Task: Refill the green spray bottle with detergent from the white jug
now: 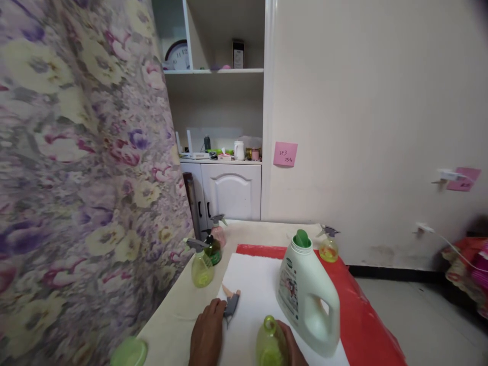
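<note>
My left hand [208,333] rests on the white sheet [251,284] and grips a grey spray-trigger head [231,304] that lies at its fingertips. Close to the table's near edge my right hand [293,345] wraps around a small open yellow-green bottle [270,344] that has no top on it. Just right of that bottle stands a large white detergent jug [309,300] with a green cap and a handle.
Three small spray bottles stand on the beige table: yellow-green [201,267], dark green [212,249] and pink [218,231]. Another yellow one [328,246] sits at the back on the red cloth [362,325]. A green lid [129,352] lies front left. A floral curtain [76,178] hangs left.
</note>
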Demonstrator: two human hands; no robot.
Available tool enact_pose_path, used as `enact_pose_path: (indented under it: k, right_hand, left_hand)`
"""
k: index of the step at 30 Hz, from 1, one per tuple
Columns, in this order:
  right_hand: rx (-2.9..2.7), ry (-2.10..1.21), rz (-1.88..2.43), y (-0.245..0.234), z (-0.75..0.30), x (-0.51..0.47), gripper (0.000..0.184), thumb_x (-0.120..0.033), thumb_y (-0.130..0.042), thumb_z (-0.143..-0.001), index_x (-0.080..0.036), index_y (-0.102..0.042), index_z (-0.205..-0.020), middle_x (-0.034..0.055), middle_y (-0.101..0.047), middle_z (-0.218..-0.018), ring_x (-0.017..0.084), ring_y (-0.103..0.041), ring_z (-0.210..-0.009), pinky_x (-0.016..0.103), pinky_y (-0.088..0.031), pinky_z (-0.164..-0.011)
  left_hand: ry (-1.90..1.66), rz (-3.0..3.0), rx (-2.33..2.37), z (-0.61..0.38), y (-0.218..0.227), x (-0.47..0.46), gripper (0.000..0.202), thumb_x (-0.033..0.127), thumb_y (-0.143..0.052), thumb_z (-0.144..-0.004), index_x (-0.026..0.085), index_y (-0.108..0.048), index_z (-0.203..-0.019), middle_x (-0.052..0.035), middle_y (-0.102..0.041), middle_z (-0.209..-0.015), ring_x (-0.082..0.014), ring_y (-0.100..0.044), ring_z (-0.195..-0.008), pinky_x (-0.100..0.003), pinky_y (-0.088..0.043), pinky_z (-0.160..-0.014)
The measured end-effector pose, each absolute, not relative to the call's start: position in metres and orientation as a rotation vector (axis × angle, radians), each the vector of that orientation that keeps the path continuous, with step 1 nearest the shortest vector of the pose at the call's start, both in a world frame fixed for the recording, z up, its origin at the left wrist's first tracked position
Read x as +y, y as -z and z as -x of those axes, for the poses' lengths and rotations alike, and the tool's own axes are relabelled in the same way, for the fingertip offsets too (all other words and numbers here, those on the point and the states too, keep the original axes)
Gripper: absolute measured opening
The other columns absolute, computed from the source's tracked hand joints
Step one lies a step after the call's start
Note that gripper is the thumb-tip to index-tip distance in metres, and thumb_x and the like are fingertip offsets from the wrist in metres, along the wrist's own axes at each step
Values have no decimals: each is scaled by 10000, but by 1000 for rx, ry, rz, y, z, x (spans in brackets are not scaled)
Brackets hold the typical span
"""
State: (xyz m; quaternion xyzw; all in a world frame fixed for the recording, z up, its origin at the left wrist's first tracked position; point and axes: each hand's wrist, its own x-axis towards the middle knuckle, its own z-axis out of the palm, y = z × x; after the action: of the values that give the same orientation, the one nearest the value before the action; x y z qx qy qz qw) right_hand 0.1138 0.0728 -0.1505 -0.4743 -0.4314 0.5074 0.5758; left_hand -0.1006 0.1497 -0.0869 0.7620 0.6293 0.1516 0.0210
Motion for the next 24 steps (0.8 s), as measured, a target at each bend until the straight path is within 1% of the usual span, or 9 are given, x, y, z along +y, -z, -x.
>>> enact_pose_path:
  k: [2, 4, 6, 9, 11, 14, 17, 21, 24]
  right_hand:
    - [-1074, -1118, 1073, 153, -117, 70, 964, -762, -717, -376, -253, -556, -1178, 119, -662, -1217, 390, -540, -1216, 490, -397, -1048]
    - [-1134, -1044, 1067, 156, -121, 67, 1039, -739, -751, -314, -270, -552, -1220, 120, -620, -1295, 426, -469, -1278, 522, -363, -1076]
    - [-1171, -1002, 1109, 163, -126, 66, 1060, -710, -772, -318, -272, -545, -1256, 121, -577, -1355, 444, -399, -1331, 536, -322, -1106]
    - [-1208, -994, 1136, 173, -131, 66, 1143, -711, -774, -321, -211, -495, -1311, 156, -498, -1426, 430, -330, -1382, 514, -247, -1152]
    - [-1220, -1059, 1099, 179, -131, 66, 1182, -716, -765, -344, -171, -438, -1340, 188, -497, -1413, 410, -378, -1359, 499, -257, -1145]
    - [-1224, -1164, 1044, 181, -131, 69, 1168, -664, -785, -389, -167, -377, -1364, 191, -530, -1374, 380, -467, -1297, 480, -326, -1103]
    - [-1259, -1181, 1005, 180, -132, 73, 1155, -612, -816, -394, -180, -373, -1369, 186, -511, -1398, 372, -448, -1317, 476, -320, -1111]
    - [-1303, -1155, 1001, 186, -134, 79, 1189, -602, -835, -367, -191, -375, -1383, 186, -486, -1429, 390, -396, -1356, 503, -274, -1140]
    - [-1259, -1143, 997, 194, -132, 80, 1272, -632, -828, -328, -178, -329, -1406, 199, -390, -1502, 384, -306, -1411, 503, -224, -1164]
  left_hand:
    - [-464, -2362, 1939, 99, 87, 149, 360, 92, -363, -878, 230, -633, -1073, -63, -674, -1115, -211, -618, -978, -317, -416, -826]
    - [-453, -2362, 1927, 98, 88, 148, 326, 115, -380, -881, 237, -641, -1034, -55, -677, -1060, -212, -618, -949, -310, -410, -804]
    - [-446, -2361, 1916, 96, 89, 146, 321, 124, -382, -887, 237, -637, -1045, -54, -673, -1057, -205, -610, -966, -297, -402, -819]
    - [-437, -2356, 1900, 96, 92, 146, 314, 140, -380, -892, 233, -630, -1058, -56, -668, -1062, -200, -604, -983, -285, -401, -826]
    - [-430, -2348, 1902, 97, 94, 148, 315, 136, -379, -885, 222, -629, -1057, -64, -667, -1058, -207, -607, -982, -293, -406, -822]
    - [-421, -2340, 1910, 100, 98, 151, 342, 114, -368, -874, 202, -624, -1083, -73, -671, -1062, -213, -613, -993, -300, -417, -830]
    - [-410, -2338, 1915, 102, 103, 153, 407, 84, -359, -861, 186, -601, -1172, -89, -663, -1181, -215, -605, -1071, -304, -425, -892]
    - [-387, -2334, 1933, 105, 110, 154, 498, 49, -332, -858, 158, -529, -1303, -106, -546, -1418, -220, -514, -1262, -320, -377, -1040]
    - [-379, -2329, 1948, 106, 112, 153, 522, 32, -307, -857, 131, -503, -1331, -109, -512, -1459, -220, -470, -1322, -331, -367, -1077]
